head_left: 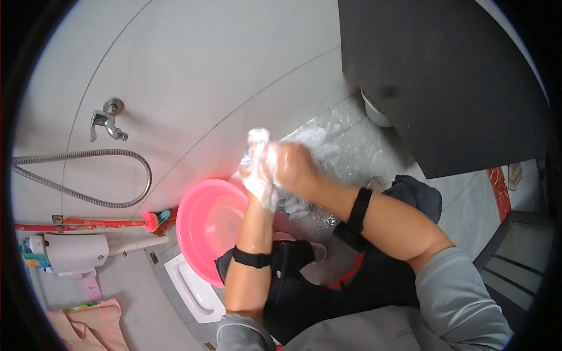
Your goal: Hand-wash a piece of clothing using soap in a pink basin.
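Observation:
A wet, soapy-looking white cloth [261,186] covers much of my left hand [256,167] and reaches down to the wrist. Its upper end sticks up above the hand like a bunched tip. Pressed against the cloth from the right is my right hand [294,166], its fingers curled and blurred by motion. Both hands are up in front of me, above and right of a pink basin [186,231]. Which fingers of my left hand grip the cloth is mostly hidden.
Suds lie on the grey tiled floor [345,131]. On the left wall are a metal tap [106,121] and a flexible hose [143,175]. A white squat toilet [193,289] sits beside the basin. A dark panel [445,82] stands at the upper right, with a white bowl [374,111] by it.

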Demonstrator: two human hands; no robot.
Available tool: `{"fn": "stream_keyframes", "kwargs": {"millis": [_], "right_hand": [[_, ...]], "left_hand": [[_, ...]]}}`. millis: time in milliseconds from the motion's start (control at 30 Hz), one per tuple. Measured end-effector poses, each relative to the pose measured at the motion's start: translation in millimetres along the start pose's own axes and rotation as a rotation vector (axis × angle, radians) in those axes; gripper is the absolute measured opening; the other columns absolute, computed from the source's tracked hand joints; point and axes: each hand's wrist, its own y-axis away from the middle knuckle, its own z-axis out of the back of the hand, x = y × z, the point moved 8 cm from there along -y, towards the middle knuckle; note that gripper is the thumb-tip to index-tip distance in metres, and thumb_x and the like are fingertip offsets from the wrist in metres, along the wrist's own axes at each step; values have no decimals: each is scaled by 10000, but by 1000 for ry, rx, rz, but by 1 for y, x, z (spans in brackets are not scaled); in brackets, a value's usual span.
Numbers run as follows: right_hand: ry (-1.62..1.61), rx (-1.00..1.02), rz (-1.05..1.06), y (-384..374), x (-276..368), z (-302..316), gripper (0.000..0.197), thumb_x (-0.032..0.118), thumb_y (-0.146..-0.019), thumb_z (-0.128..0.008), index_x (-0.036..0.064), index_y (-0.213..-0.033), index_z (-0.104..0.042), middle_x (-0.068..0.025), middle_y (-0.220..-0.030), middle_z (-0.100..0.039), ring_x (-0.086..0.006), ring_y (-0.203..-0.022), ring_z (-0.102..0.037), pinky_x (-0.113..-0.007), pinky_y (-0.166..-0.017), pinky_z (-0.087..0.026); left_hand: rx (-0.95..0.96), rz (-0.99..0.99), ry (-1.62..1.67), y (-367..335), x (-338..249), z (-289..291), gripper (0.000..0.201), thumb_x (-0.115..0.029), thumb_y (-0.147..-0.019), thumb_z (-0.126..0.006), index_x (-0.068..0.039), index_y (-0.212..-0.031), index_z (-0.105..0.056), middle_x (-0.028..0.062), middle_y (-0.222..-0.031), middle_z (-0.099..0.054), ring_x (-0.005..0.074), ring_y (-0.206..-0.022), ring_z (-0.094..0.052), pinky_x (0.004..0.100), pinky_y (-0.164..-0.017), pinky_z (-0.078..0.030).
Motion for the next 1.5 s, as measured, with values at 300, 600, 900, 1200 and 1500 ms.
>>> {"fn": "stream_keyframes", "kwargs": {"millis": [300,600,900,1200,1500], "right_hand": [[41,39,-86,-3,-19,-4,162,183,-809,-589,32,-751,-605,-231,-638,-575,-439,-627,-579,-494,-550,-449],[9,-57,-127,-5,-12,6,186,216,-800,-615,44,-734,-601,-218,-626,-580,-430,-608,-583,-495,-537,-455],[176,-113,-135,-6,-21,10,251,270,-818,-609,45,-714,-641,-205,-607,-600,-395,-567,-613,-458,-485,-476],[16,-74,-59,-5,3,4,207,222,-849,-580,37,-758,-593,-220,-615,-586,-395,-573,-604,-458,-503,-472],[-61,-86,57,1,30,5,165,198,-833,-583,61,-744,-603,-196,-600,-585,-370,-556,-607,-448,-495,-470]], "left_hand": [[-31,-61,-128,18,-12,-35,226,-255,-961,-572,-38,-976,-637,0,-829,-600,90,-782,-543,243,-652,-470],[31,-19,-24,8,-3,-32,197,-242,-965,-507,-73,-995,-604,33,-849,-606,150,-742,-603,291,-641,-525],[141,49,-24,11,-7,-38,307,-222,-1023,-363,-20,-1151,-555,88,-1083,-581,228,-1054,-538,318,-948,-432],[504,50,256,-16,3,-13,285,-307,-986,-478,-69,-1073,-608,50,-933,-628,178,-817,-613,310,-714,-523],[685,82,372,-20,-4,3,306,-302,-993,-481,-72,-1174,-570,51,-966,-627,172,-900,-615,303,-768,-530]]}}
